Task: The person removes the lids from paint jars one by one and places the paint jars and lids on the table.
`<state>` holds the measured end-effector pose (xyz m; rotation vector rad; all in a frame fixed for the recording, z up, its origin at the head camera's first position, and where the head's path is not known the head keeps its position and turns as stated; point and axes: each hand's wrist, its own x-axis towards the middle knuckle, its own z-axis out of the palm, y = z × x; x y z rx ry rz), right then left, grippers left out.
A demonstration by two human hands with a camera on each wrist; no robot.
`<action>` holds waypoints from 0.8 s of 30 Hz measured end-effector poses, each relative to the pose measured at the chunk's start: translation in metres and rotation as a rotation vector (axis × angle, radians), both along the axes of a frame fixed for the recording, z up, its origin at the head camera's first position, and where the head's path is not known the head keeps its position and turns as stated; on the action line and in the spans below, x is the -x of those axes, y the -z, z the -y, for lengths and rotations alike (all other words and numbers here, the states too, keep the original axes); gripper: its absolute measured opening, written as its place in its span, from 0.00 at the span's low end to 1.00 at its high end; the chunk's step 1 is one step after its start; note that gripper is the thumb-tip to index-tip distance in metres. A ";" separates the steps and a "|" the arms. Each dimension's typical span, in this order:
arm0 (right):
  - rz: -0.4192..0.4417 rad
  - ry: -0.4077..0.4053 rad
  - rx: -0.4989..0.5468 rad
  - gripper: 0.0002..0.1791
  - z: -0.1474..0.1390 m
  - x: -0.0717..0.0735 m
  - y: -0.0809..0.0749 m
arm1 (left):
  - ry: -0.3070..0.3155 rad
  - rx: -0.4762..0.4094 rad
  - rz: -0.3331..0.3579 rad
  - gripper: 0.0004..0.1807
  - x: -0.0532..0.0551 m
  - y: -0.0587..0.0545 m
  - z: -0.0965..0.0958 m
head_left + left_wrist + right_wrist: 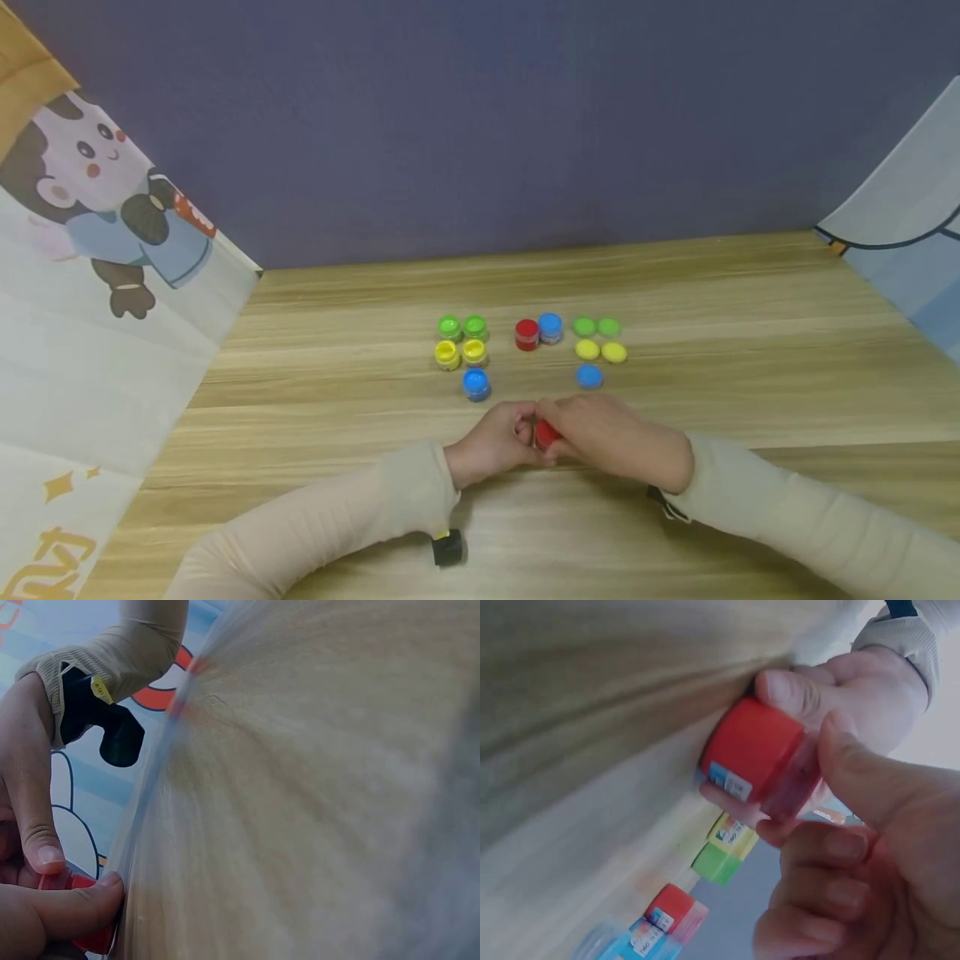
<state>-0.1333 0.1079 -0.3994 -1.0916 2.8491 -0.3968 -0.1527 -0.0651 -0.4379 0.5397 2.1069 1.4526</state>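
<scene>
Low over the front of the table, both hands meet at a small red paint jar (750, 746). My left hand (497, 439) grips its red body between thumb and fingers. The right hand (618, 435) pinches the jar's clear-sided lid (796, 776) with its thumb and a curled finger. In the right wrist view the jar lies tilted, with a small label on its side. The lid appears seated on the jar. Just beyond the left hand stands a blue jar (476, 385) without a lid, and a loose blue lid (589, 377) lies beyond the right hand.
Two green jars (449, 327) and two yellow jars (447, 356) stand lidless at the left. A lidded red jar (527, 335) touches a lidded blue jar (551, 328) in the middle. Green lids (584, 327) and yellow lids (587, 349) lie at the right.
</scene>
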 end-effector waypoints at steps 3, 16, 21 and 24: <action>0.000 -0.020 -0.021 0.14 0.000 0.002 -0.002 | -0.005 0.004 0.000 0.22 0.000 0.000 0.000; -0.063 -0.210 -0.097 0.10 -0.013 0.009 -0.007 | -0.021 0.049 0.005 0.21 0.001 0.002 -0.001; -0.158 -0.308 -0.152 0.14 -0.020 0.012 -0.005 | -0.015 0.058 -0.002 0.19 0.001 0.003 -0.001; -0.206 -0.319 -0.192 0.20 -0.022 0.013 -0.006 | -0.017 0.058 -0.016 0.18 0.001 0.003 0.000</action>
